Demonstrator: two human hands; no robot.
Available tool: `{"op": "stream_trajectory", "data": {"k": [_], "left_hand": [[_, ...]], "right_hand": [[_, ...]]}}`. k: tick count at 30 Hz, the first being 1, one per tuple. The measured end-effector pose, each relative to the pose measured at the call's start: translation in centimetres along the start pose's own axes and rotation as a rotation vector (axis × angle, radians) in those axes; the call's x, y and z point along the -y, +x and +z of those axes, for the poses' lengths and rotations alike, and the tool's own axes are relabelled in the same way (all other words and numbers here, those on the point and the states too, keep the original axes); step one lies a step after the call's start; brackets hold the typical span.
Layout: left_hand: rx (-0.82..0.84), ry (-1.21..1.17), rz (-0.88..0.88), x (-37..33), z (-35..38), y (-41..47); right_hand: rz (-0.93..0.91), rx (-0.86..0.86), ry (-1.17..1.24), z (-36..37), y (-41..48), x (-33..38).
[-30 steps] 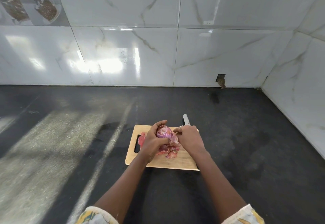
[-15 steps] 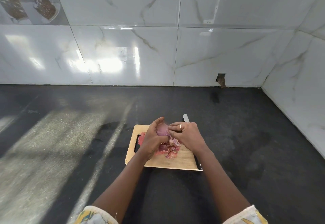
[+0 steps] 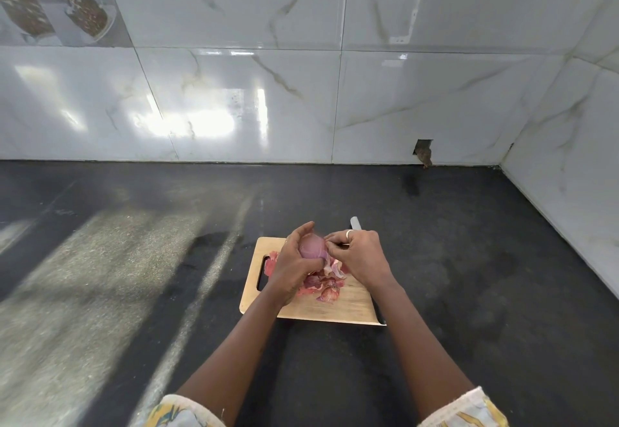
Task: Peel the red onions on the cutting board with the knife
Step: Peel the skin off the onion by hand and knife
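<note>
My left hand (image 3: 290, 270) grips a partly peeled red onion (image 3: 311, 247) just above the wooden cutting board (image 3: 350, 307). My right hand (image 3: 363, 256), with a ring on one finger, pinches the skin on the onion's right side. Loose red peels (image 3: 326, 290) lie in a heap on the board beneath both hands. The knife (image 3: 355, 224) lies along the board's right edge under my right hand. Only its blade tip and the end of its dark handle show, and neither hand holds it.
The board sits on a dark countertop (image 3: 469, 276) that runs to white marble-look wall tiles (image 3: 254, 101) at the back and right. A small hole (image 3: 423, 150) is in the back wall near the corner. Sunlight streaks cross the counter on the left.
My right hand moved left onto the onion and took hold of its skin. My left hand turned the onion slightly. The knife stayed where it lay.
</note>
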State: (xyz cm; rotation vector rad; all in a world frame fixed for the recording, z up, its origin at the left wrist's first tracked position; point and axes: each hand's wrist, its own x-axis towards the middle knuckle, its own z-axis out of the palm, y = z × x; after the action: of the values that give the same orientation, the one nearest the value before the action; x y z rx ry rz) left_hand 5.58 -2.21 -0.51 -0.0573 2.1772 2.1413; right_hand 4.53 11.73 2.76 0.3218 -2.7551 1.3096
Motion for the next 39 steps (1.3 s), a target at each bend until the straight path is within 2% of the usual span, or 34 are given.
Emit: {"op": "stream_trajectory", "data": {"k": [5,9,22,39], "left_hand": [[-0.004,-0.022,-0.014,-0.2,0.0,0.1],[-0.005,-0.013,-0.017,-0.4,-0.1,0.1],[0.003,0.043,-0.024,-0.5,-0.1,-0.3],[0.008,0.038,-0.029,-1.2,0.3,-0.8]], "right_hand": [[0.000,0.062,0.082,-0.4,0.0,-0.3],[-0.071,0.070,0.055,0.0,0.1,-0.9],[-0.102,0.144,-0.017,-0.5,0.7,-0.9],[-0.056,0.080,-0.064,-1.0,-0.1,0.0]]}}
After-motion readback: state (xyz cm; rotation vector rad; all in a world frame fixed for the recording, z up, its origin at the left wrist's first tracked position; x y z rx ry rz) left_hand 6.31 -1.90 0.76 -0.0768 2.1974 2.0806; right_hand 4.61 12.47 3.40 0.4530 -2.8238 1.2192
